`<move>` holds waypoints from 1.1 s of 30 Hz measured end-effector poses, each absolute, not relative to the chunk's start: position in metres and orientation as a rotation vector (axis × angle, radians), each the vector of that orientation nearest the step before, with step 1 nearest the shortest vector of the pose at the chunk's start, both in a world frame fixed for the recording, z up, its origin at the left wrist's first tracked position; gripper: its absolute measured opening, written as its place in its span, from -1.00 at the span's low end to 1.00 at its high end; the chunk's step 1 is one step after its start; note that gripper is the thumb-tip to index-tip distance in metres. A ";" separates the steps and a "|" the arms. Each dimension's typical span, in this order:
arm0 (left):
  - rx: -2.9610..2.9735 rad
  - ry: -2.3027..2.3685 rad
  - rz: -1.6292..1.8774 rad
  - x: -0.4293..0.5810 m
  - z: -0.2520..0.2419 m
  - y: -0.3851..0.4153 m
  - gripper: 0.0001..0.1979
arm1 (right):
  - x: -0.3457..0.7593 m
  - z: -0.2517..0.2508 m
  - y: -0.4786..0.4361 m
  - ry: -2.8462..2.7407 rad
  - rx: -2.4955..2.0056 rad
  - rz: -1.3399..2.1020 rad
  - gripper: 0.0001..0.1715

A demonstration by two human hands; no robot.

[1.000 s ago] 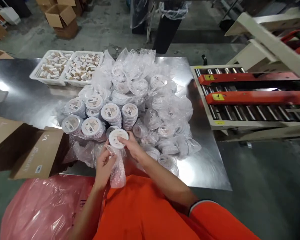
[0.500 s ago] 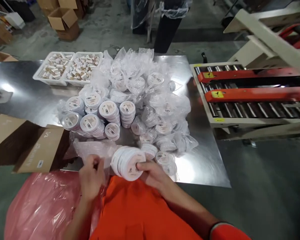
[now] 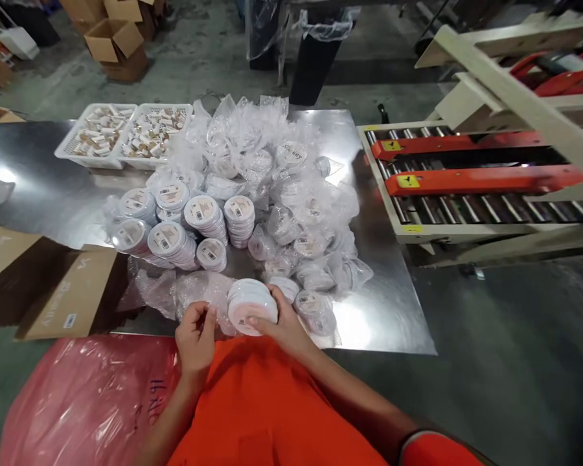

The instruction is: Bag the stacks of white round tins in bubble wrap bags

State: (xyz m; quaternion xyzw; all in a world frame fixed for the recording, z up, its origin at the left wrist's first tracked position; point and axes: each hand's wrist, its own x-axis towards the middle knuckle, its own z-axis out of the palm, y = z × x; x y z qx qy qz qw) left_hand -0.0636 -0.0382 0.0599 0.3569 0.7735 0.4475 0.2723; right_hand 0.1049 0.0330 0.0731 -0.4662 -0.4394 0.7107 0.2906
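The right hand had fingers closed around a stack of discs at the near edge of the worktop; the left hand had fingers curled beside a bubble-wrap bag, hold unclear. The stack, probably stiff and slippery, suited an end-to-end grip. Its underside was hidden, its printing illegible.

Table: stacks, bags to their right — baskets behind, left.
Conveyor: right of table.
Carton: left of stacks — sack in front.
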 end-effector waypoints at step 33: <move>0.883 1.844 1.045 -0.045 0.075 -0.015 -0.73 | 0.103 0.043 0.038 -0.932 -1.378 2.089 -0.58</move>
